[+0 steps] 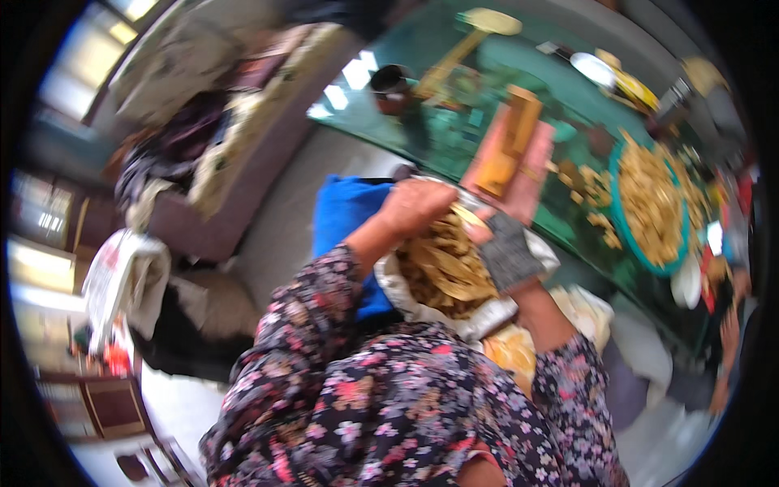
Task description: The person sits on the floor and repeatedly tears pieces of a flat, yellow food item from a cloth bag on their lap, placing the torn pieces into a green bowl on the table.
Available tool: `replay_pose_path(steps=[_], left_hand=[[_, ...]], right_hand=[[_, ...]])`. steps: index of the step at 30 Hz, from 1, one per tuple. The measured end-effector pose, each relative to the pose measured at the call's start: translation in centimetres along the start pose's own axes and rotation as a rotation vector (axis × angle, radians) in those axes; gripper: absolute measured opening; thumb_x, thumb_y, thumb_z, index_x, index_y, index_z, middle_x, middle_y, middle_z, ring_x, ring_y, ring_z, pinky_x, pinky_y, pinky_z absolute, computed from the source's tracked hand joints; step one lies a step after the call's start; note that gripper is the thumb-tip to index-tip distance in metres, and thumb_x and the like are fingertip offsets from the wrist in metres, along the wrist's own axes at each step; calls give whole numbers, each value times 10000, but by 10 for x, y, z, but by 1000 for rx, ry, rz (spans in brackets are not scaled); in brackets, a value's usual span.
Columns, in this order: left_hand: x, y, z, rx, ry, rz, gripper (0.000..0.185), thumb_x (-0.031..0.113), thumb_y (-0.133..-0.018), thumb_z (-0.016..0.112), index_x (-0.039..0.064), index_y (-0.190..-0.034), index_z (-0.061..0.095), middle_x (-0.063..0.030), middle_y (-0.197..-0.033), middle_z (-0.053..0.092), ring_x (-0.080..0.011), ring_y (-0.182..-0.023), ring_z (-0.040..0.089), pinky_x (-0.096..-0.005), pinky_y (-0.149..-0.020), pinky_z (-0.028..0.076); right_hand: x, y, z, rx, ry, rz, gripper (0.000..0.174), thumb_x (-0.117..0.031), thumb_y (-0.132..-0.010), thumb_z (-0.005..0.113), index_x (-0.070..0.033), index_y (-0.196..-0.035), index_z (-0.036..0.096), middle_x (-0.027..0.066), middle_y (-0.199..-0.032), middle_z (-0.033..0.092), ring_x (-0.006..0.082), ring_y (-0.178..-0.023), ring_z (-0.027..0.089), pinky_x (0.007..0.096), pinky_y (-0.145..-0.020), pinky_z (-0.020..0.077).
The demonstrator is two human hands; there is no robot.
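Observation:
An open white sack [395, 286] in front of my lap holds many tan, dried-looking strips [450, 268]; the blur hides what they are made of. Over its far side my bare left hand [420, 201] is curled around one end of a pale yellowish strip [466, 215]. My right hand [508, 246], in a grey fingerless glove or wrap, pinches the same strip from the other side. Just beyond the hands, a wooden block or plane-like tool [511, 143] lies on a pink cloth [538, 176] at the glass table's edge.
The green glass table [566, 225] bears a teal basket [613, 201] of similar tan pieces [651, 207], loose bits, a dark cup [391, 85] and a fly swatter [450, 61]. Blue cloth [347, 213] lies left of the sack. A sofa [207, 207] stands left; a person's arm [727, 341] shows right.

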State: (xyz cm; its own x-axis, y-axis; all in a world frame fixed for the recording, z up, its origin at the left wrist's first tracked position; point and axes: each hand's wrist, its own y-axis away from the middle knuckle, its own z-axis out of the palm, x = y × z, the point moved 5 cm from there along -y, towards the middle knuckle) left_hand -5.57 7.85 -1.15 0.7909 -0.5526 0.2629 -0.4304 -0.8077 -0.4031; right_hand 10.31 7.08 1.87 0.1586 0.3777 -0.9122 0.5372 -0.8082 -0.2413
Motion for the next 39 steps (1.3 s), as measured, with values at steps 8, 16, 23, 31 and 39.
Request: replay_pose_path(steps=[8,16,23,31,39], left_hand=[[19,-41,-4,-28,1489,-644,186,194,-962,489,90,-1114,517,71,-694,375,-27,-564,341,-187,-516,340],[-5,-66,-2,3,1043,-719,293,342,-924,553,70,-1029,578,74,-634,389,-30,-550,366,-201,-513,346],[-23,-87,9,9,880,-746,265,308,-913,560,51,-954,613,48,-622,449,-48,-539,400,-212,-496,352],[-22,-75,28,-58,532,-763,296,248,-844,579,-40,-870,637,-80,-724,619,-130,-658,547,-308,-598,454],[37,-10,-10,267,127,-350,486,71,-630,762,81,-1080,579,-98,-872,608,-273,-821,592,-359,-762,478]], right_hand=[[49,-30,-62,228,-37,335,325,-299,-810,671,20,-810,609,135,-743,629,207,-660,630,339,-615,487],[39,-49,-71,332,196,241,307,-315,-837,638,-8,-839,658,88,-616,595,160,-562,566,298,-563,453],[55,-64,-74,411,218,258,284,-292,-846,634,-10,-815,647,71,-607,576,127,-545,536,284,-547,439],[88,-61,-66,115,573,496,336,-335,-844,532,-23,-894,647,231,-916,629,374,-885,604,443,-784,479],[67,-41,-38,269,-306,358,207,-238,-881,576,-41,-829,540,78,-645,565,166,-579,559,297,-518,445]])
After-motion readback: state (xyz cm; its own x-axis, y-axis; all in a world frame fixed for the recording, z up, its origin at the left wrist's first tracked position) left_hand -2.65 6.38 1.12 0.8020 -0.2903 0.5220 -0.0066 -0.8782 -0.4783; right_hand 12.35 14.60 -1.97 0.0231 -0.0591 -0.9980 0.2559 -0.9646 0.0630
